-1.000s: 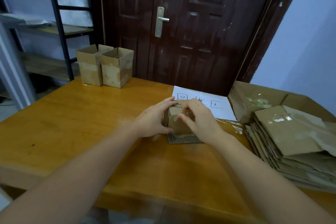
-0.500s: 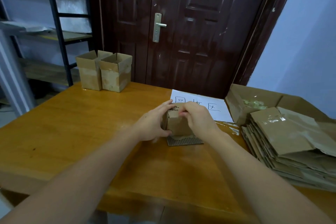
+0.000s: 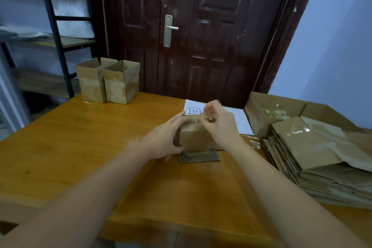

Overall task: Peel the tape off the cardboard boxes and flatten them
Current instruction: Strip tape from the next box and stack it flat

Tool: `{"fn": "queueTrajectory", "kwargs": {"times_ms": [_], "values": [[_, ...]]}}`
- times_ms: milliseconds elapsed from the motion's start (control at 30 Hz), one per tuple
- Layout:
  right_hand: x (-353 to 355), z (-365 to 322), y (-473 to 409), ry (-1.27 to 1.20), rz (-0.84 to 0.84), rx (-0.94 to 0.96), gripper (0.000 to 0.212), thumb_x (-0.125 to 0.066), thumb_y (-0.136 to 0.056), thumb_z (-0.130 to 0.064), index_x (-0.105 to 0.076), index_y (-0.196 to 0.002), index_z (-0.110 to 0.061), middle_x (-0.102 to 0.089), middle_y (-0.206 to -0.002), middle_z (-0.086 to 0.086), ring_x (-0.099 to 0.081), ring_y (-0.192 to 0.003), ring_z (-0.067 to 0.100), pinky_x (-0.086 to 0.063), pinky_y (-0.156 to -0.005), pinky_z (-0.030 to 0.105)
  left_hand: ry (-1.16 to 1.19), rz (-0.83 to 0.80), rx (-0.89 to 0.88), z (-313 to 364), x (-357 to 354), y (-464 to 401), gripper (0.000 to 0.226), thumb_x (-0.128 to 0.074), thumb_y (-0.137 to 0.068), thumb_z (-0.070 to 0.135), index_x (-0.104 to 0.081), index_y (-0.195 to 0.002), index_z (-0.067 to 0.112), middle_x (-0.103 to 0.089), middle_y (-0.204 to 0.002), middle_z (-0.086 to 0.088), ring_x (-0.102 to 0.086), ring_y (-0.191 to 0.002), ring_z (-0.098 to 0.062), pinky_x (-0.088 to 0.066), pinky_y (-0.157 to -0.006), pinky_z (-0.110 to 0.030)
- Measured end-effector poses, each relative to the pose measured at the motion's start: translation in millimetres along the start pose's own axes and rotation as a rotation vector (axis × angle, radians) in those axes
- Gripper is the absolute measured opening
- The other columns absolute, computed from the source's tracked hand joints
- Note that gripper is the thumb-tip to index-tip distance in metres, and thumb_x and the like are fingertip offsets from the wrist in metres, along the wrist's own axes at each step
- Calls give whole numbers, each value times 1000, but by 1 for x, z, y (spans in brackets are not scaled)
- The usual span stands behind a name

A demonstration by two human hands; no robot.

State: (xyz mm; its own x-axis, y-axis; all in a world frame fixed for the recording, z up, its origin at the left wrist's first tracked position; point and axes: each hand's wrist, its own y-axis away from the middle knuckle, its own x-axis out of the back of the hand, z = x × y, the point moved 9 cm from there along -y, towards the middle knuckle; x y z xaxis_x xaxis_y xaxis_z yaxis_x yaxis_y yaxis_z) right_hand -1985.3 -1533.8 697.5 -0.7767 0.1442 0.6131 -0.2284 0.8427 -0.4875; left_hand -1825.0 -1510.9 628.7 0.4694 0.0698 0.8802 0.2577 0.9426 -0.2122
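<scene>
A small cardboard box stands on the wooden table, on top of a corrugated cardboard scrap. My left hand grips its left side, thumb on the front and fingers over the top. My right hand is raised just above the box's top right and pinches a strip of clear tape that runs down to the box top. Two more open boxes with tape patches stand at the table's far left.
A stack of flattened cardboard lies at the right, beside a large open carton holding crumpled tape. A white paper sheet with writing lies behind the box. A dark door and metal shelving stand beyond the table.
My right hand has lifted from the box top and pulled a strip of tape up with it. The left hand keeps its grip on the box. The camera has tilted slightly.
</scene>
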Motion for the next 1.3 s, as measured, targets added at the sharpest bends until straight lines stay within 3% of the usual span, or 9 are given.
{"fn": "queueTrajectory", "kwargs": {"times_ms": [67,233,400,533,633,767,933,1100,1300], "values": [[-8,-8,-5,123,-14,83,12,-74,-89,-17,-73,-101,-18,-68,-101,-5,-61,-89,10,-50,-85,28,-22,-12,-7,-1,-2,0,90,-85,-81,41,-27,-150,47,1,-169,24,-62,-121,-16,-60,-90,-33],[-43,-10,-2,240,-258,34,27,-58,-99,-43,-74,-118,-33,-58,-113,-5,-46,-111,15,-35,-90,28,-28,-3,1,-1,0,-1,89,-84,-82,40,-30,-154,40,3,-169,26,-59,-124,-13,-59,-87,-28],[-22,-7,-12,281,-142,-26,18,-66,-96,-17,-79,-108,-20,-66,-100,0,-60,-99,19,-42,-83,25,-57,-11,-10,-1,0,-1,90,-83,-83,42,-28,-154,45,1,-169,26,-55,-128,-14,-58,-94,-33],[13,0,-17,499,16,51,38,-58,-92,1,-65,-127,-14,-57,-95,4,-57,-96,27,-45,-77,33,-73,-18,-28,-2,2,-3,90,-82,-83,46,-27,-154,46,0,-168,27,-55,-128,-14,-56,-97,-35],[4,-5,-15,538,-92,93,43,-54,-94,-3,-49,-131,-24,-48,-83,-3,-51,-85,26,-47,-74,40,-65,-18,-32,-2,1,-4,89,-82,-83,45,-28,-153,46,-1,-168,27,-56,-126,-14,-56,-95,-34],[-15,-2,-11,556,-287,148,29,-49,-94,-5,-72,-109,-14,-70,-109,1,-45,-102,21,-46,-90,44,-54,-9,-42,-2,0,-2,87,-82,-84,44,-28,-153,46,-1,-168,26,-56,-125,-13,-57,-93,-32],[-23,8,-4,539,-448,67,37,-36,-104,-30,-71,-113,-20,-62,-124,0,-45,-110,23,-43,-98,45,-64,-11,-42,-2,-1,-3,88,-82,-83,44,-28,-153,46,1,-167,28,-56,-125,-15,-57,-93,-34],[-12,18,-16,311,-316,-131,8,-72,-92,-30,-72,-93,-21,-61,-98,-3,-55,-94,15,-40,-74,28,-69,-17,-57,1,-1,-1,87,-81,-84,43,-28,-153,45,1,-168,26,-57,-123,-15,-57,-92,-33],[25,29,-28,310,-49,-291,24,-73,-80,-5,-53,-84,-17,-60,-84,-1,-56,-75,20,-40,-54,29,-65,-49,-58,5,0,-2,87,-81,-85,41,-28,-154,46,-1,-168,26,-54,-126,-12,-56,-94,-31]]}}
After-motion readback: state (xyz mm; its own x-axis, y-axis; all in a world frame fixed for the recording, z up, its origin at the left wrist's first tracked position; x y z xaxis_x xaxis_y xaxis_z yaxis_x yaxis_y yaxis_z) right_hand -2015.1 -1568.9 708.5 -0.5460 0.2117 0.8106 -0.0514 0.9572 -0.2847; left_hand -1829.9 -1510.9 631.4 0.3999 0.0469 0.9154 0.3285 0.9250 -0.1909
